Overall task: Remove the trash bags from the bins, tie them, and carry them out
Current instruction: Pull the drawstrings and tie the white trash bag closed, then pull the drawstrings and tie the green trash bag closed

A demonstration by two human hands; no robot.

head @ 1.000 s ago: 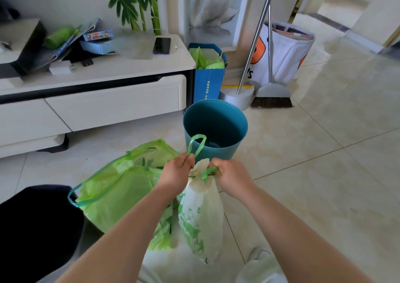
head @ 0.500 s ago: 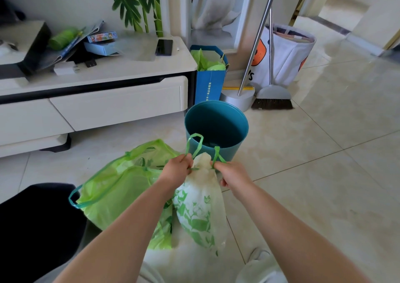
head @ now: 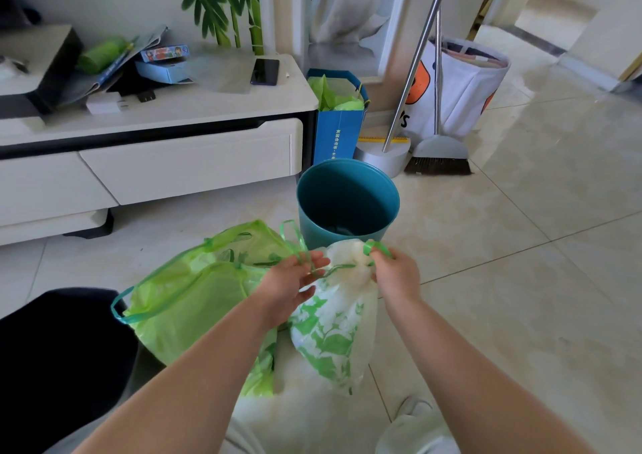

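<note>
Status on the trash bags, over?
Both hands pulling green drawstrings on white bag. Green bag untied. Teal bin empty.

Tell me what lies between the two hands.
In the head view, the gathered neck of the white plastic bag with green leaf print and its green drawstring span the gap between the left hand and right hand.

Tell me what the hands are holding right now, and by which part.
Both hold the white trash bag by its green drawstring: left hand pinches one strand, right hand grips the loop at the gathered neck.
</note>
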